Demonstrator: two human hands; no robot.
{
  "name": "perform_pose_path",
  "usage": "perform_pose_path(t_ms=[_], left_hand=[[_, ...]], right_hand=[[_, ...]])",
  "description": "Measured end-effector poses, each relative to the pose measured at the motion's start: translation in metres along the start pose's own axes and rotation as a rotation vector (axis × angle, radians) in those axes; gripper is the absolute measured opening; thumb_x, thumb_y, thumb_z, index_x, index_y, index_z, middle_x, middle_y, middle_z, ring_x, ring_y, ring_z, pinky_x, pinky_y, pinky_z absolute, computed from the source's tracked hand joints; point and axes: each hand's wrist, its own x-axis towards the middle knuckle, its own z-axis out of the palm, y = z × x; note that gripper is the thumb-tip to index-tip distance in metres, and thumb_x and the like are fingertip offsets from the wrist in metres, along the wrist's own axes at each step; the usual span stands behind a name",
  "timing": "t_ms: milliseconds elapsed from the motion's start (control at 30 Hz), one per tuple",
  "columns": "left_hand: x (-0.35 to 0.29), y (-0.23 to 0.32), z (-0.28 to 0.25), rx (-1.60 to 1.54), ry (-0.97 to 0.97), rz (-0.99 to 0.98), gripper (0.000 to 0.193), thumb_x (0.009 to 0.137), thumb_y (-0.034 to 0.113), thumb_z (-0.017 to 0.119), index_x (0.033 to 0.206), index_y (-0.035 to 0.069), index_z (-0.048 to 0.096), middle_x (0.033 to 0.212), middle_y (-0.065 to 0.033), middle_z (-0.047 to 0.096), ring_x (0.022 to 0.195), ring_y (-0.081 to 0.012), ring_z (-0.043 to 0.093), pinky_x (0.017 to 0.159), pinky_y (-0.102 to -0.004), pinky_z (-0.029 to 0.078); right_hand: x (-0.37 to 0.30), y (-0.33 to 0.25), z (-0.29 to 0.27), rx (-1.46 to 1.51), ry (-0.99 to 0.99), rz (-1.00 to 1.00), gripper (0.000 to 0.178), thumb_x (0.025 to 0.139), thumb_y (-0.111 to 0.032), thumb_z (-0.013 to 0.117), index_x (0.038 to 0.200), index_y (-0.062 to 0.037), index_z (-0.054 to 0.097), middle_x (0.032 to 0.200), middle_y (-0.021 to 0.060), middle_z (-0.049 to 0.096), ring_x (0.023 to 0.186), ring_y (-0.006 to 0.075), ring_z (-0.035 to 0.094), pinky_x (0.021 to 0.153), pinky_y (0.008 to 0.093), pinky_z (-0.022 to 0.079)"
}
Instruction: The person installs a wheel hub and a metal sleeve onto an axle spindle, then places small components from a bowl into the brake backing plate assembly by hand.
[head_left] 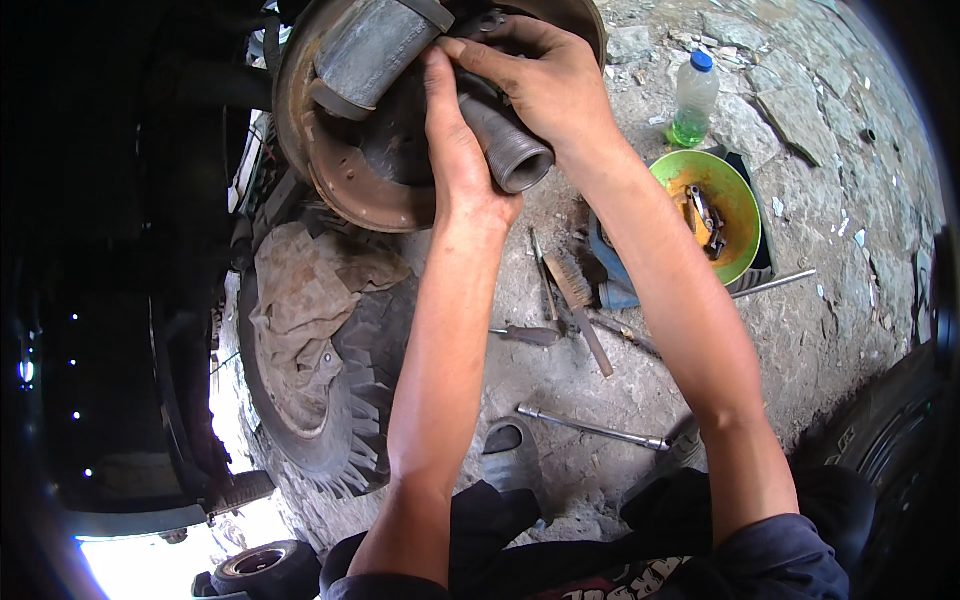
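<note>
Both my hands are up at a rusty drum brake assembly (385, 205) at the top of the head view. My left hand (465, 155) lies along the left side of a threaded axle spindle (507, 145), its thumb raised and its other fingers hidden behind. From the right, my right hand (555, 85) reaches over the spindle, with thumb and forefinger closed near my left thumb tip. Whatever small part they grip is hidden by the fingers. A grey curved brake shoe (380, 55) sits on the assembly just left of my hands.
Below lies a tyre (345, 450) with a brown rag (300, 300) on it. A wire brush (580, 310), a screwdriver (530, 335) and a metal bar wrench (595, 430) lie on the ground. At right stand a green bowl (745, 195) of metal parts and a blue-capped bottle (695, 100).
</note>
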Motion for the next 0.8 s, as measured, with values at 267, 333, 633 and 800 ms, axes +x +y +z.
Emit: perform_pose_path(t_ms=[267, 333, 633, 800], left_hand=[[0.001, -0.002, -0.004, -0.022, 0.021, -0.025, 0.066, 0.098, 0.066, 0.038, 0.142, 0.017, 0.044, 0.136, -0.0068, 0.053, 0.123, -0.0219, 0.056, 0.098, -0.0404, 0.049], [0.004, -0.003, -0.007, -0.014, 0.005, -0.019, 0.067, 0.098, 0.066, 0.036, 0.143, 0.017, 0.044, 0.137, -0.0072, 0.053, 0.124, -0.022, 0.055, 0.099, -0.0404, 0.049], [0.007, -0.001, -0.02, 0.058, 0.151, -0.152, 0.077, 0.095, 0.073, 0.037, 0.128, 0.004, 0.044, 0.107, -0.0132, 0.06, 0.09, -0.0205, 0.065, 0.075, -0.0381, 0.059], [0.006, 0.004, -0.008, 0.062, 0.249, -0.217, 0.079, 0.087, 0.082, 0.039, 0.089, 0.005, 0.056, 0.073, -0.0109, 0.063, 0.055, -0.0217, 0.061, 0.05, -0.0294, 0.051]], right_hand=[[0.006, -0.003, 0.003, -0.254, 0.01, -0.027, 0.032, 0.074, -0.026, 0.085, 0.085, 0.0022, 0.075, 0.071, 0.0124, 0.071, 0.065, 0.0159, 0.068, 0.065, 0.0286, 0.055], [0.003, -0.012, 0.005, -0.385, 0.063, -0.057, 0.033, 0.072, -0.029, 0.086, 0.081, 0.0016, 0.075, 0.067, 0.0133, 0.069, 0.064, 0.0171, 0.068, 0.064, 0.0293, 0.055], [-0.038, -0.026, -0.027, -0.339, 0.274, -0.008, 0.037, 0.08, -0.033, 0.083, 0.071, -0.0005, 0.067, 0.062, 0.0057, 0.064, 0.057, 0.0111, 0.057, 0.052, 0.0269, 0.046], [-0.035, 0.065, -0.095, -0.541, 0.422, 0.113, 0.067, 0.076, -0.039, 0.087, 0.118, 0.0028, 0.057, 0.094, 0.0087, 0.06, 0.089, 0.0166, 0.058, 0.076, 0.0315, 0.05]])
